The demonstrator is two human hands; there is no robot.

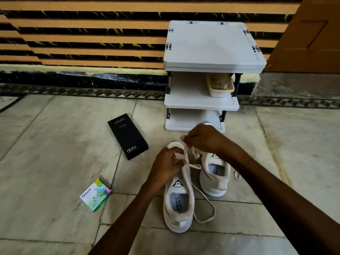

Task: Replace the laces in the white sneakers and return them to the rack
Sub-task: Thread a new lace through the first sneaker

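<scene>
Left hand (166,167) fingers are curled, pinching the white lace (196,166) over the forefoot of the left sneaker (179,205). Right hand (205,138) is raised just above and beyond it, thumb and fingertips pressed together on a lace end near the toe. A slack loop of the same lace lies on the floor against the right side of the left sneaker. The right sneaker (216,178) stands just beside the left one, heel toward the camera, partly under the right wrist.

Surface: pale stone floor tiles (55,144). At far left lies a green and white Odonil box (95,195); a black Vivo box (127,136) lies flat farther back. Behind the sneakers a white three-tier rack (213,50) stands against a wall (92,34) of orange and black stripes; its middle shelf holds a cream container (219,85). A short loose lace piece (237,175) lies right of the right sneaker. A brown door (309,34) closes the far right
</scene>
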